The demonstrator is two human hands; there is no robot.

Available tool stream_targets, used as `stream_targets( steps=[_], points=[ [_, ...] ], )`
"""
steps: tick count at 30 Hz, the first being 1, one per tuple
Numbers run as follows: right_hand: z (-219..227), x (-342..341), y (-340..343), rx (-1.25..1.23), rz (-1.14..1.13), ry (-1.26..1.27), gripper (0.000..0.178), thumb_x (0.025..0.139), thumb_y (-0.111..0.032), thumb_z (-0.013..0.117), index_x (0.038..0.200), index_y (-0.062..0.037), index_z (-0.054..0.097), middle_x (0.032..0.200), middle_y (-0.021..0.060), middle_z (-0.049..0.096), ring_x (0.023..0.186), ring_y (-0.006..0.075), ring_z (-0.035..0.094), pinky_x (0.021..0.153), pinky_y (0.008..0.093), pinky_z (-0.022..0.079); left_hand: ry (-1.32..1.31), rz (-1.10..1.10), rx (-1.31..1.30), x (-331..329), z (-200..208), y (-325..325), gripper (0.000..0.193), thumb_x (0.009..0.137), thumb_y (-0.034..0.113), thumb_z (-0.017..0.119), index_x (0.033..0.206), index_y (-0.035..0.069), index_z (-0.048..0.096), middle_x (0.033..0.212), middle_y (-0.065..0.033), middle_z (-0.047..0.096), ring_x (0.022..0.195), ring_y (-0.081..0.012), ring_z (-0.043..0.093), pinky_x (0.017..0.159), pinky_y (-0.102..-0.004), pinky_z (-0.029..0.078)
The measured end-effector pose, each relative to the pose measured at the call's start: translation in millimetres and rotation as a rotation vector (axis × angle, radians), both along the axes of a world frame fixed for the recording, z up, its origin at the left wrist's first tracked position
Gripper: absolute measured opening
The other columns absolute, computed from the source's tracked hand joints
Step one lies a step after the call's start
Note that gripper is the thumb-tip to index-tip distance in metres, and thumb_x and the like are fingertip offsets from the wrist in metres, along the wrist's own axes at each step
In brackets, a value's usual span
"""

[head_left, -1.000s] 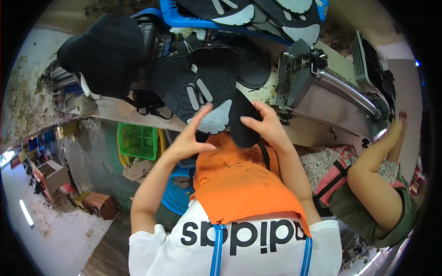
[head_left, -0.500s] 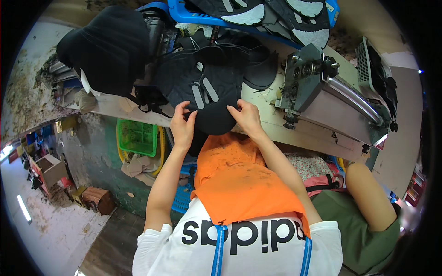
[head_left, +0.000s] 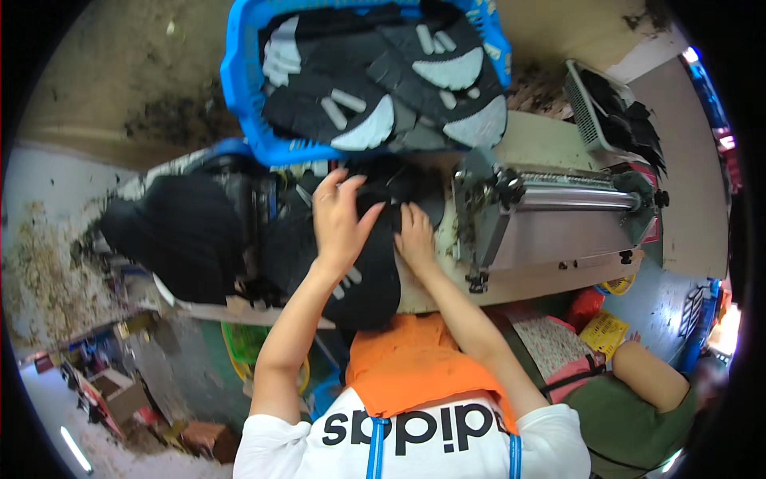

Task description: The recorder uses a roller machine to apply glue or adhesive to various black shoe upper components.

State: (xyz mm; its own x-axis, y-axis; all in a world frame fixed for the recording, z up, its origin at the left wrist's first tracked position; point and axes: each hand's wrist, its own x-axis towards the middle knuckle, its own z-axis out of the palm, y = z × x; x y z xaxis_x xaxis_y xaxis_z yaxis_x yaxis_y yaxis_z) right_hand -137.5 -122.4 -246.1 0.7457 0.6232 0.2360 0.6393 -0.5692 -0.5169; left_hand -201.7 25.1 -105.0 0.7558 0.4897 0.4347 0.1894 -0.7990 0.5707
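Observation:
A black fabric piece with pale grey strips point(head_left: 375, 275), looking like a shoe upper, lies at the table's front edge, its rounded end toward me. My left hand point(head_left: 339, 219) is over its far part, thumb and fingers apart, partly covering it. My right hand point(head_left: 416, 239) rests at its right edge, fingers stretched forward and thumb to the left; no grip shows. Beyond the fingers, more black pieces point(head_left: 407, 180) lie in a loose pile, their outlines hard to tell apart.
Behind the pile stands a blue basket point(head_left: 233, 88) of black pieces with grey patches. A black-cloth-covered machine point(head_left: 171, 235) is at left, a metal roller machine point(head_left: 574, 199) at right. A pale crate point(head_left: 586, 120) stands far right. Another person's leg point(head_left: 650, 379) is near the right.
Both hands have left the piece's near, rounded end and moved to its far part. My left hand's pinch has opened. The view has shifted, bringing more of the blue basket into sight.

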Motion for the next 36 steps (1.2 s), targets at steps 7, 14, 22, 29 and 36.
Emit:
stream_targets(
  steps=[7, 14, 22, 29, 36],
  points=[
    [-13.4, -3.9, -16.6, -0.14, 0.139, -0.046, 0.042, 0.075, -0.012, 0.064, 0.115, -0.0033, 0.055, 0.115, 0.0142, 0.052, 0.108, 0.0309, 0.047, 0.089, 0.0406, 0.041, 0.519, -0.018, 0.007, 125.8, -52.1, 72.4, 0.062, 0.069, 0.006, 0.057, 0.129, 0.008, 0.044, 0.131, -0.0254, 0.043, 0.121, -0.0435, 0.04, 0.099, -0.0466, 0.036],
    [-21.4, 7.2, -11.4, 0.048, 0.037, 0.119, 0.032, 0.071, -0.004, 0.058, 0.102, -0.0036, 0.062, 0.109, 0.0112, 0.055, 0.104, 0.0314, 0.048, 0.089, 0.0407, 0.04, -0.052, 0.101, 0.122, 38.0, 38.0, 74.8, 0.051, 0.072, -0.011, 0.044, 0.119, 0.005, 0.056, 0.114, -0.0179, 0.059, 0.107, -0.0325, 0.056, 0.09, -0.0389, 0.044],
    [64.5, -2.9, -13.2, 0.509, -0.179, 0.419, 0.017, 0.077, -0.003, 0.061, 0.093, -0.0007, 0.056, 0.091, 0.0119, 0.053, 0.082, 0.0265, 0.055, 0.076, 0.0336, 0.044, 0.336, 0.085, 0.225, -122.2, 2.0, -100.5, 0.042, 0.072, -0.004, 0.053, 0.113, 0.001, 0.058, 0.117, -0.0161, 0.058, 0.105, -0.0339, 0.056, 0.088, -0.0415, 0.045],
    [143.2, -20.6, -80.2, 0.133, 0.271, 0.919, 0.016, 0.079, -0.008, 0.064, 0.092, -0.002, 0.055, 0.081, 0.0033, 0.057, 0.074, 0.0103, 0.053, 0.067, 0.0268, 0.044, 0.155, 0.096, -0.324, -148.7, -18.7, -134.1, 0.074, 0.066, 0.022, 0.078, 0.129, 0.003, 0.044, 0.139, -0.0164, 0.037, 0.134, -0.0371, 0.024, 0.106, -0.0436, 0.026],
    [123.7, -30.5, -60.2, 0.267, 0.317, 1.373, 0.036, 0.078, -0.011, 0.067, 0.107, 0.0057, 0.055, 0.096, 0.005, 0.062, 0.086, 0.0092, 0.056, 0.077, 0.0243, 0.047, 0.221, 0.021, -1.433, -175.5, -29.6, -94.8, 0.044, 0.071, 0.003, 0.072, 0.111, 0.004, 0.054, 0.115, -0.0042, 0.055, 0.107, -0.0123, 0.049, 0.091, -0.0293, 0.041]
  ],
)
